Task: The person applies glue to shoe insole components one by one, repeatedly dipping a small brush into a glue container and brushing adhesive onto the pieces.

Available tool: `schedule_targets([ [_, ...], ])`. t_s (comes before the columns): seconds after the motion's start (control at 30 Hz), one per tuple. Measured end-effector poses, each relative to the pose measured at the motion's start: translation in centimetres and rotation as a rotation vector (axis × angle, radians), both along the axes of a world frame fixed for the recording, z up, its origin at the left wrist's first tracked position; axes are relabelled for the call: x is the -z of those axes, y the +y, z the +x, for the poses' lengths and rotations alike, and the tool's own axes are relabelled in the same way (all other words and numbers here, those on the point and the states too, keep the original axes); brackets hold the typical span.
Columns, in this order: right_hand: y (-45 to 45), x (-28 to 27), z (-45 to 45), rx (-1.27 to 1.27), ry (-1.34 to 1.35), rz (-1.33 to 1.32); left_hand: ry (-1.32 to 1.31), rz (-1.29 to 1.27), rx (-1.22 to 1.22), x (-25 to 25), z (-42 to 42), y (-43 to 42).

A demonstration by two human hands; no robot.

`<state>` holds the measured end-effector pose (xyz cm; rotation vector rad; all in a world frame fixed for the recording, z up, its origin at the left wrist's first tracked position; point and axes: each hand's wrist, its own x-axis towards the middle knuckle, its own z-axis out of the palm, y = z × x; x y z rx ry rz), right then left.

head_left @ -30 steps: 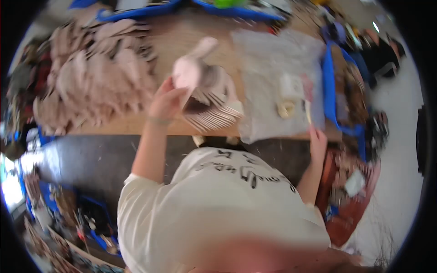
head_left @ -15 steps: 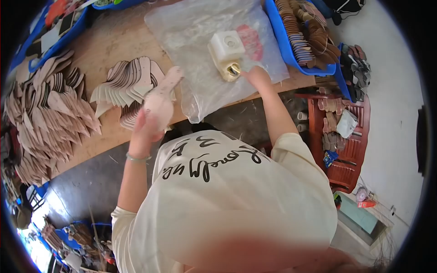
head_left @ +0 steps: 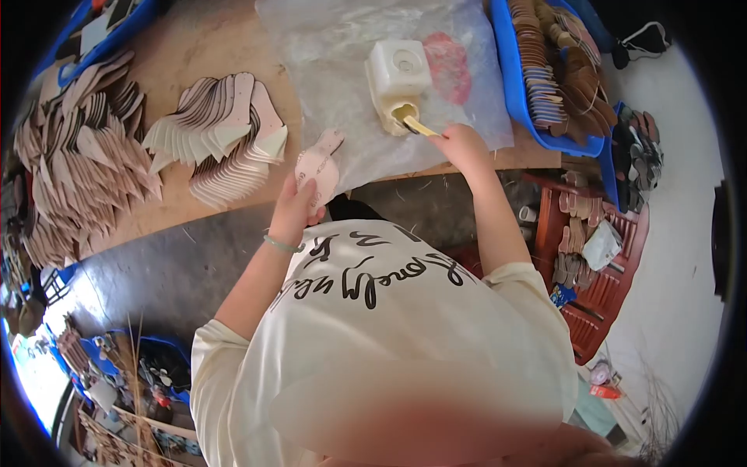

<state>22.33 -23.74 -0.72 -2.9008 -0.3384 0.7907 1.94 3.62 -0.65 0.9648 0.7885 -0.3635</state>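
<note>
My left hand point(head_left: 292, 208) grips a pale pink shoe insole point(head_left: 317, 170), tilted at the table's front edge with printed lettering on the side facing up. In my right hand point(head_left: 467, 149) is the light yellow handle of a brush point(head_left: 421, 127). The brush's far end sits in the round mouth of a white plastic container point(head_left: 398, 68), whose opening has a yellowish crust around it. What the container holds is hard to make out. Under it lies a clear plastic sheet point(head_left: 327, 54) with a pink patch point(head_left: 448, 70) showing beside the container.
Fanned stacks of insoles point(head_left: 222, 117) lie left on the wooden table point(head_left: 202, 39), with a larger heap point(head_left: 85, 163) farther left. A blue bin point(head_left: 507, 74) of brown soles stands at the right. Beyond the table is a reddish-brown slatted bench point(head_left: 595, 311) with pieces on it.
The left hand has brought the insole rightward, away from the stacks, and its printed face now shows. The right hand has drawn back slightly, so more of the brush handle shows. The view has shifted.
</note>
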Motion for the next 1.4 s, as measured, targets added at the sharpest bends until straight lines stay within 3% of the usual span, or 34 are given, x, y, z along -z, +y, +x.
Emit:
schedule_targets([
  [0.27, -2.4, 1.5, -3.3, 0.070, 0.034, 0.159, 0.023, -0.167, -0.190, 3.2, -0.2, -1.5],
  [0.37, -1.6, 1.3, -6.2, 0.163, 0.146, 0.590, 0.061, -0.213, -0.259, 3.8, -0.5, -1.6],
  [0.53, 3.5, 1.6, -9.6, -0.053, 0.228, 0.843, 0.122, -0.234, -0.289, 3.4, -0.3, -1.2],
  [0.87, 6.8, 4.1, -7.9, -0.054, 0.320, 0.665, 0.096, -0.274, -0.328, 3.4, -0.5, -1.1],
  [1.0, 6.2, 8.3, -9.2, 0.005, 0.341, 0.618, 0.108, -0.291, -0.373, 3.7, -0.8, -1.2],
  [1.17, 6.2, 9.4, -9.1, 0.112, 0.244, 0.556, 0.088, -0.235, -0.298, 5.1, -1.7, -1.1],
  [1.4, 6.7, 12.6, -6.0, 0.062, 0.232, 0.481, 0.148, -0.129, -0.177, 6.1, -2.7, -0.5],
])
